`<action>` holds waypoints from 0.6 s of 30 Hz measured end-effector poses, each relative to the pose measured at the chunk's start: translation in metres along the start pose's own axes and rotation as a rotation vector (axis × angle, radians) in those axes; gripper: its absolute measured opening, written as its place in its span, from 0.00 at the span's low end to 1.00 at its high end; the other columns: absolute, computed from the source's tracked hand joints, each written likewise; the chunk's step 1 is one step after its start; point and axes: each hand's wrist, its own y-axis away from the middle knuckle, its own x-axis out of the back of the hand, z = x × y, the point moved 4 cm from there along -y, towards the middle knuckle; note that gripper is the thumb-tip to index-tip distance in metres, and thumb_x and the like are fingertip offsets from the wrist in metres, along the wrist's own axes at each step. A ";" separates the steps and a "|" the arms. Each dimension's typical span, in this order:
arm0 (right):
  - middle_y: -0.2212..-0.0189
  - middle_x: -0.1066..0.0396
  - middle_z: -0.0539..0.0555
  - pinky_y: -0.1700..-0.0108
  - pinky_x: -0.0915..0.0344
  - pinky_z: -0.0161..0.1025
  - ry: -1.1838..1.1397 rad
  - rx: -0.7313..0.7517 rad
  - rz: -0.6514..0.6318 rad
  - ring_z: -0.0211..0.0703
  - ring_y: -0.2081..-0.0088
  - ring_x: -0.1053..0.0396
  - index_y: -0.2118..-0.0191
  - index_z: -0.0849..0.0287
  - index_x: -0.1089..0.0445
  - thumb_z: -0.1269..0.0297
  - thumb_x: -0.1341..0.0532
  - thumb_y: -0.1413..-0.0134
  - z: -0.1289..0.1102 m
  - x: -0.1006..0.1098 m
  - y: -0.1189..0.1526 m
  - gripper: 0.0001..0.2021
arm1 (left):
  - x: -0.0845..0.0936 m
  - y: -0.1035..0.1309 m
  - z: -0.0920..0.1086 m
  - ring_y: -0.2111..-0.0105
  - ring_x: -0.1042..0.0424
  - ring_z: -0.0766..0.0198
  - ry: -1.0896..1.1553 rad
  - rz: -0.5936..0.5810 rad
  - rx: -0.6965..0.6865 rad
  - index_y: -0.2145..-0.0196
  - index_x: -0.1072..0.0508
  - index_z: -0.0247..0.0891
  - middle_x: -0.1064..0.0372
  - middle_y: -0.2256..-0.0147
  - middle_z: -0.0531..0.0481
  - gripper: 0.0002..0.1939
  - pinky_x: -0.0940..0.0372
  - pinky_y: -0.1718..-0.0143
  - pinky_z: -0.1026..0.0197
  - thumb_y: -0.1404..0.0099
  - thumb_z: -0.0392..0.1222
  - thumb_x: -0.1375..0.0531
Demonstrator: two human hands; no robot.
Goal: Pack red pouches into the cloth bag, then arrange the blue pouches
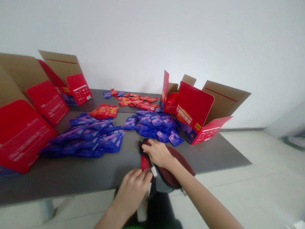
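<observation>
At the table's front edge lies a dark maroon pouch-like bag point(177, 159) with black trim, a grey side and a strip of red at its left end. My right hand point(157, 152) rests over its upper left end, fingers curled around the black edge. Lower down, my left hand point(137, 183) is closed at the near left corner, beside a small white tag point(154, 171). What its fingertips pinch is mostly hidden, though it seems to be the bag's edge. Just beyond my right hand is a pile of blue-purple sachets point(154, 122).
Another heap of blue-purple sachets point(88, 136) lies left, with orange-red sachets point(105, 111) behind it and more orange sachets point(135, 100) at the back. Open red cartons stand at left point(21, 133) and right point(193, 111). The grey table point(114, 171) ends just before me.
</observation>
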 end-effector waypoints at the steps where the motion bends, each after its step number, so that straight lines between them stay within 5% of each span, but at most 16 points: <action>1: 0.61 0.36 0.54 0.68 0.44 0.34 0.014 -0.039 -0.009 0.41 0.64 0.35 0.57 0.53 0.36 0.62 0.53 0.38 0.004 0.001 -0.007 0.11 | 0.001 -0.001 0.000 0.66 0.30 0.59 0.005 -0.003 0.003 0.65 0.30 0.38 0.30 0.70 0.50 0.09 0.35 0.62 0.56 0.41 0.28 0.46; 4: 0.62 0.36 0.55 0.67 0.44 0.35 0.024 -0.055 0.011 0.41 0.65 0.35 0.58 0.55 0.36 0.62 0.53 0.37 0.005 0.014 -0.009 0.11 | 0.001 -0.003 -0.003 0.68 0.30 0.60 0.040 -0.028 0.045 0.66 0.30 0.39 0.30 0.72 0.51 0.08 0.35 0.65 0.57 0.38 0.30 0.47; 8: 0.63 0.36 0.53 0.64 0.44 0.35 -0.040 0.075 0.128 0.41 0.62 0.37 0.61 0.55 0.36 0.61 0.52 0.38 -0.015 0.033 0.021 0.10 | -0.003 -0.004 -0.005 0.68 0.29 0.59 0.064 -0.059 0.063 0.68 0.30 0.38 0.29 0.71 0.50 0.09 0.35 0.64 0.56 0.38 0.30 0.48; 12: 0.62 0.37 0.52 0.68 0.46 0.34 -0.055 0.154 0.043 0.39 0.66 0.38 0.64 0.54 0.35 0.63 0.50 0.40 -0.025 0.021 0.041 0.07 | -0.007 -0.002 -0.003 0.64 0.30 0.58 0.045 -0.055 0.045 0.66 0.29 0.37 0.28 0.68 0.48 0.10 0.35 0.59 0.54 0.40 0.27 0.47; 18: 0.62 0.36 0.53 0.71 0.47 0.34 0.036 -0.004 0.019 0.40 0.66 0.35 0.58 0.53 0.36 0.64 0.52 0.39 0.007 0.002 0.007 0.09 | 0.000 -0.003 0.003 0.63 0.30 0.58 0.043 -0.083 0.010 0.62 0.30 0.37 0.28 0.66 0.47 0.11 0.35 0.59 0.53 0.39 0.28 0.48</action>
